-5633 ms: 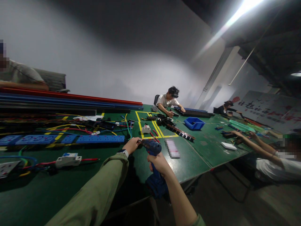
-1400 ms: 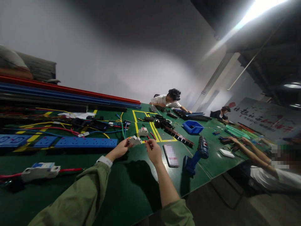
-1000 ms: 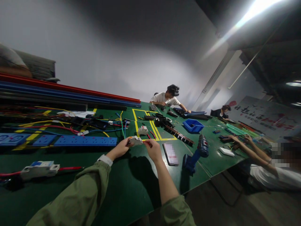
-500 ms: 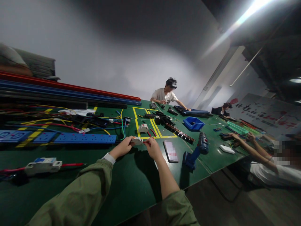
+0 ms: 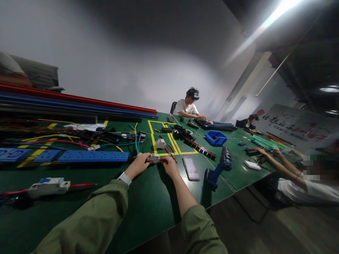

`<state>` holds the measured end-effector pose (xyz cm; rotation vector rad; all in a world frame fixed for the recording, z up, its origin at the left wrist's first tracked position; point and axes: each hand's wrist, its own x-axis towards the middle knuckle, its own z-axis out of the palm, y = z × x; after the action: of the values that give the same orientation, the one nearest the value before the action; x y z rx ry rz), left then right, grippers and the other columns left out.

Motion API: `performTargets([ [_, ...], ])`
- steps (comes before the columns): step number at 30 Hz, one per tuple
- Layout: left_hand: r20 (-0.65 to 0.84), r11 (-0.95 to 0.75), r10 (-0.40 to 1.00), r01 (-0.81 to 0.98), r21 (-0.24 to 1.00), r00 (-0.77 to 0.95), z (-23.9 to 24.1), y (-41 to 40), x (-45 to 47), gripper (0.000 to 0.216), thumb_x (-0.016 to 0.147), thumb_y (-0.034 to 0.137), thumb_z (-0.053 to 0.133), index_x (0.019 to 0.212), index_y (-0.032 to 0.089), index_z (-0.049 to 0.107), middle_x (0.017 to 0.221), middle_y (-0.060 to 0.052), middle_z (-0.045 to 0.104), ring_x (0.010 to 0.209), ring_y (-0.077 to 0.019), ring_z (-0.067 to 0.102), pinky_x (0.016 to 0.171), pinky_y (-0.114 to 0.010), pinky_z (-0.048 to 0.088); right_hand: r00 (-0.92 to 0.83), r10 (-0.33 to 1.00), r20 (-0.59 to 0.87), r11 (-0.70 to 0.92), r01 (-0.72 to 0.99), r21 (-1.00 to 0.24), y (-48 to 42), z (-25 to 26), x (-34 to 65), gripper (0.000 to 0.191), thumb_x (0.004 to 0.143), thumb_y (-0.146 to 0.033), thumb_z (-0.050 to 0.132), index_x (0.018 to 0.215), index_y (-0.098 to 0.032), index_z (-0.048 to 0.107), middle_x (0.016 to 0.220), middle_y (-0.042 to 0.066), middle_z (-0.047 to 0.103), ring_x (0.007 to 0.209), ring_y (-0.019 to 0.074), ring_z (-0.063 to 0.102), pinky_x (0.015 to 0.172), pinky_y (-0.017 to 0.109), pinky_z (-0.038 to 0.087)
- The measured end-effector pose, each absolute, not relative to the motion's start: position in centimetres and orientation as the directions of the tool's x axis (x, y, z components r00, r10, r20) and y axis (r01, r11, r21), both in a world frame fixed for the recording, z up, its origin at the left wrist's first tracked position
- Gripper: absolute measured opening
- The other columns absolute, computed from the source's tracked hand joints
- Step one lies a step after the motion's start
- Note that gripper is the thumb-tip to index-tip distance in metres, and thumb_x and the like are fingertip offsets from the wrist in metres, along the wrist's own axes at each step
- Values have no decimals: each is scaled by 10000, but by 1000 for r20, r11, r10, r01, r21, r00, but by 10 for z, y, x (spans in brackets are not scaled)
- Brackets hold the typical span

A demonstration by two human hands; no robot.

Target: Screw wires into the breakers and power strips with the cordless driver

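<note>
My left hand (image 5: 138, 166) is closed around the left end of a small white circuit breaker (image 5: 153, 158), held just above the green table. Close by on the right, my right hand (image 5: 169, 166) pinches a short red wire (image 5: 174, 158) at the breaker's right end. Part of that wire shows past my fingers; whether its other end sits inside the breaker is hidden. A second circuit breaker (image 5: 160, 144) lies just beyond, with short red wires (image 5: 171, 148) to its right. At the left front rests another breaker (image 5: 49, 187) with red wires at both ends.
Blue socket strips (image 5: 95, 156) and loose cables lie to the left. To the right are a phone (image 5: 191, 169), a standing cordless drill (image 5: 219, 169) and a blue bin (image 5: 215, 138). A person (image 5: 186, 107) sits opposite; another person's hands (image 5: 267, 155) work at the right.
My hands and the breaker have shifted slightly. The red wire now shows beyond my right fingers. The person opposite has brought both hands together at the right.
</note>
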<state>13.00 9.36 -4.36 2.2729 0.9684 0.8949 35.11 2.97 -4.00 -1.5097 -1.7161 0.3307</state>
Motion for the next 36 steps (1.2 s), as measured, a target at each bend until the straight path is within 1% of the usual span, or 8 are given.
performTargets([
  [2,388,-626,755,409,664,528,-44,94,130,297,833,326,602,1102,210,651,1053,-101,679,1005,-285,561,912,-396,426,44,919,392,249,708,-661,29,-40,351,219,818,-102,579,925,-211,736,951,48,727,913,204,653,887,360,502],
  [8,342,-598,773,433,674,535,-42,91,129,125,812,306,595,882,212,639,894,-90,662,931,-282,577,824,-382,449,54,920,388,237,711,-662,25,-40,354,240,840,-124,569,961,-233,746,996,43,731,942,204,658,888,350,506],
  [13,327,-606,767,455,653,552,-38,94,132,92,755,283,629,811,214,606,834,-80,645,864,-264,580,751,-349,437,50,920,389,241,710,-662,22,-39,354,220,854,-157,561,950,-238,741,985,34,724,955,200,650,891,341,505],
  [17,345,-639,724,394,660,597,-32,97,135,86,726,248,636,795,203,611,838,-64,642,838,-237,575,743,-327,432,32,918,396,260,705,-660,23,-38,354,187,853,-176,578,917,-235,743,956,33,715,929,200,644,869,336,508],
  [22,378,-694,665,347,631,644,-25,95,138,124,735,206,588,853,190,622,855,-58,615,819,-218,554,739,-317,437,19,916,402,274,701,-659,27,-39,356,199,848,-158,585,913,-240,755,978,39,692,945,193,630,881,326,499],
  [28,328,-743,550,271,612,768,-21,96,142,443,762,227,586,1197,270,661,1073,-65,601,1026,-239,546,931,-327,425,77,913,400,232,709,-666,33,-41,358,182,791,-140,649,859,-247,780,952,48,656,977,214,592,969,381,443],
  [32,282,-733,530,264,627,800,-21,99,142,490,780,273,607,1265,327,655,1127,-61,601,1060,-253,523,987,-354,388,90,920,382,224,680,-699,33,-44,360,175,781,-145,630,861,-227,763,923,38,650,890,191,608,873,340,485],
  [36,268,-720,501,224,657,823,-20,101,142,423,803,274,590,1210,329,695,1209,-57,627,1092,-267,511,1009,-374,367,128,923,364,196,657,-728,35,-49,362,129,759,-195,642,867,-206,712,858,19,649,782,173,594,771,310,500],
])
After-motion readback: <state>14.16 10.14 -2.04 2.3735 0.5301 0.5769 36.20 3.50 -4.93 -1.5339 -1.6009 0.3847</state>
